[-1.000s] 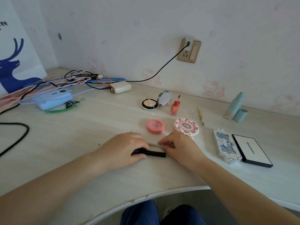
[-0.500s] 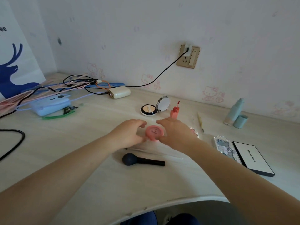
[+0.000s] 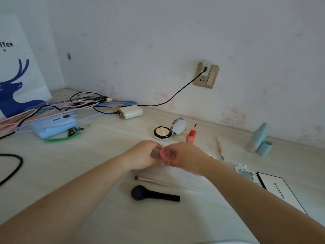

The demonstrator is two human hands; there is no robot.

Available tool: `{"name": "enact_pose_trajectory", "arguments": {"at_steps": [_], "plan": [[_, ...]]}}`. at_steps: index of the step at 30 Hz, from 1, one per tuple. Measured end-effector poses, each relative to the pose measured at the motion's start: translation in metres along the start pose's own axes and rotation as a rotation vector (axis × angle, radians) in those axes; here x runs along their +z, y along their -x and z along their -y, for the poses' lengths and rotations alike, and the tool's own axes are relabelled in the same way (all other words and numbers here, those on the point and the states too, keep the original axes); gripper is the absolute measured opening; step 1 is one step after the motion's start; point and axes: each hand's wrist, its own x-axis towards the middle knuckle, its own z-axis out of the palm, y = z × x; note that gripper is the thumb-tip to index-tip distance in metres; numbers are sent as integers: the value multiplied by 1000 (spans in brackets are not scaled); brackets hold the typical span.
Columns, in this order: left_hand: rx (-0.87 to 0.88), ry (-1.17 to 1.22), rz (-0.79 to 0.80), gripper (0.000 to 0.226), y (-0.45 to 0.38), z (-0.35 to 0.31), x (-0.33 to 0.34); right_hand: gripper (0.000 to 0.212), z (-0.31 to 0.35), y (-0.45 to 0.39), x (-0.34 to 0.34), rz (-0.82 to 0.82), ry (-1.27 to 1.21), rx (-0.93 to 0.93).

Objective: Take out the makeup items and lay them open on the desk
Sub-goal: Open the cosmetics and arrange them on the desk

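A round pink compact [image 3: 168, 154] is held just above the desk [image 3: 73, 173], its lid tilted up toward the camera. It is clamped between the fingers of the left hand [image 3: 142, 155] and the right hand [image 3: 189, 156], a grey part showing at its left.

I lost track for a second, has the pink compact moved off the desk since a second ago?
Yes. The pink compact sat on the desk in front of the cushion compact; now both hands hold it up, its lid swinging open.

pink compact [image 3: 168, 154] now lifted, lid swung open
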Motion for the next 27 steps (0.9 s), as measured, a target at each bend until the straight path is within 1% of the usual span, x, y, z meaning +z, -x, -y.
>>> {"name": "enact_pose_trajectory", "arguments": {"at_steps": [2, 4, 5, 6, 8, 10, 14, 16, 20, 24, 27], "plan": [[5, 246, -25, 39, 4, 0, -3, 22, -2, 7, -7, -36, -262, -20], [2, 561, -67, 37, 10, -8, -5, 17, 1, 13, -18, -87, -526, -54], [-15, 714, -73, 35, 13, -16, -5, 17, 4, 15, -23, -108, -613, -62], [-39, 860, -66, 33, 15, -22, -3, 19, 7, 16, -26, -130, -665, -58], [-59, 1054, -75, 33, 17, -34, -1, 25, 11, 17, -30, -173, -688, -38], [-47, 1180, -107, 35, 18, -42, 0, 33, 16, 19, -33, -211, -642, -15], [-23, 1303, -148, 28, 22, -51, 0, 28, 31, 27, -48, -290, -439, -11], [-26, 1320, -168, 27, 23, -55, 0, 29, 37, 30, -52, -307, -361, -4], [-27, 1336, -213, 34, 27, -61, -1, 32, 43, 35, -56, -335, -288, 11], [-12, 1344, -228, 32, 31, -67, 3, 34, 46, 33, -53, -363, -61, 40], [-26, 1377, -233, 32, 31, -70, 2, 39, 50, 35, -55, -371, 87, 38]]}}
